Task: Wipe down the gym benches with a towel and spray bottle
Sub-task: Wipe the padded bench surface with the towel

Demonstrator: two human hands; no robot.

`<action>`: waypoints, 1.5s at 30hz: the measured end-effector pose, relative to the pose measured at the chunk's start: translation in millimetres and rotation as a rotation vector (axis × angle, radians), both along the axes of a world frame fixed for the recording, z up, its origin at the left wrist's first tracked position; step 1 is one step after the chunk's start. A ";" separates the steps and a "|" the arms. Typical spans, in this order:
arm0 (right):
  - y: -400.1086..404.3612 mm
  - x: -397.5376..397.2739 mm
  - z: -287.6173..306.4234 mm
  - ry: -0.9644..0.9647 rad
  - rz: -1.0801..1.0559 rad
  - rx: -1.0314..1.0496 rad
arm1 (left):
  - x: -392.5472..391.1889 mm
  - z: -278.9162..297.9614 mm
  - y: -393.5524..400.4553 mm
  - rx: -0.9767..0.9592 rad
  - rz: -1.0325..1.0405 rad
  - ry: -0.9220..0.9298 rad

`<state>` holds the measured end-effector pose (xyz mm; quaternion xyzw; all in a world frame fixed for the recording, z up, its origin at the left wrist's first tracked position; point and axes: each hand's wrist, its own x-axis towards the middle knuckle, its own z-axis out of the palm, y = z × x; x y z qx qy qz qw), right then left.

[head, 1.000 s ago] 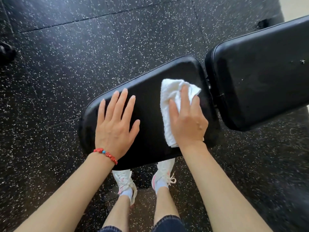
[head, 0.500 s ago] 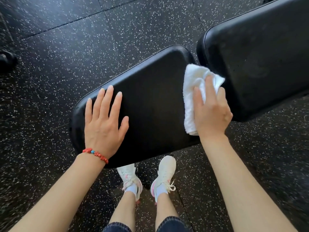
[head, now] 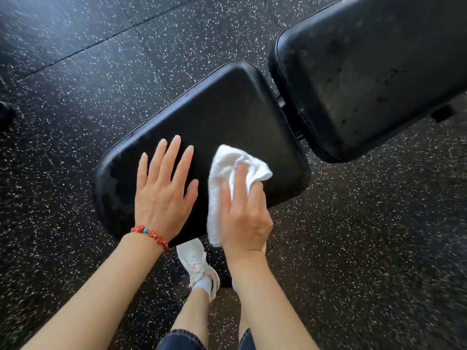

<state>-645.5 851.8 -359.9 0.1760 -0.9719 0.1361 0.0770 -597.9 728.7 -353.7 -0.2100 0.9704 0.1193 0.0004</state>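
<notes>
The black padded bench seat [head: 227, 114] lies in the middle of the view. Its longer back pad [head: 366, 66] stretches away at the upper right, across a narrow gap. My left hand [head: 164, 195] rests flat on the seat's near left part, fingers spread, a red bead bracelet on the wrist. My right hand [head: 242, 213] presses a folded white towel [head: 227, 165] onto the seat's near right part, right beside the left hand. No spray bottle is in view.
Black rubber floor tiles with white speckles [head: 101, 72] surround the bench. My feet in white sneakers [head: 197, 263] stand just under the seat's near edge. A dark object [head: 5, 112] sits at the left edge of the view.
My right hand has drawn the towel back from the gap by the back pad to the seat's near middle, next to my left hand. The left hand stays flat on the seat.
</notes>
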 end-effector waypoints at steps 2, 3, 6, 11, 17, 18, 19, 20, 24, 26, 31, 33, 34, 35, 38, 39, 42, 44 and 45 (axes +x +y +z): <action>1.2 -2.7 6.3 -0.029 0.039 -0.010 | 0.6 4.7 -1.3 0.017 -0.012 -0.022; 7.1 -6.7 10.7 -0.034 0.075 -0.014 | 1.5 7.8 -0.8 0.027 -0.016 -0.037; 32.1 -29.1 24.8 -0.037 0.143 -0.048 | -1.3 18.3 4.6 0.053 -0.024 -0.059; 66.9 -91.4 38.9 0.020 0.073 -0.068 | -29.4 31.2 31.9 0.082 -0.071 -0.036; 93.4 -176.3 25.0 0.080 0.085 -0.014 | -90.6 28.6 59.6 0.081 -0.044 0.010; 95.7 -187.0 20.1 0.091 0.100 0.008 | -101.3 25.9 62.5 0.072 -0.015 0.008; 98.0 -194.9 14.9 0.108 0.136 0.028 | -111.6 22.6 65.0 0.065 0.019 0.004; 100.1 -200.4 9.6 0.137 0.180 0.047 | -121.5 19.1 67.0 0.057 0.057 0.001; 100.9 -210.2 -4.1 0.223 0.275 0.056 | -145.9 3.5 74.1 0.034 0.236 0.000; 98.1 -213.8 -6.8 0.222 0.302 0.045 | -147.4 -4.2 77.2 -0.011 0.263 0.010; 83.8 -222.9 -1.8 0.186 0.353 0.061 | -144.1 -15.0 76.7 -0.060 0.265 0.045; 57.1 -235.9 0.8 0.179 0.348 0.065 | -144.3 -15.6 76.5 -0.062 0.266 0.052; 38.5 -244.7 2.2 0.164 0.343 0.052 | -144.6 -15.7 76.6 -0.061 0.268 0.059; 19.5 -253.5 4.2 0.141 0.343 0.035 | -144.8 -15.9 76.5 -0.061 0.269 0.067; -15.4 -269.3 5.1 0.086 0.340 0.009 | -143.9 -16.8 75.8 -0.069 0.273 0.081; -15.1 -269.8 3.6 0.098 0.329 0.009 | -144.0 -17.4 75.5 -0.075 0.272 0.083; 19.8 -257.9 1.2 0.138 0.334 0.016 | -144.2 -17.5 76.8 -0.076 0.268 0.078; 54.1 -243.9 0.7 0.143 0.365 0.060 | -145.0 -17.0 76.1 -0.084 0.265 0.073; 69.0 -237.8 1.7 0.145 0.386 0.090 | -144.6 -16.8 76.0 -0.090 0.265 0.066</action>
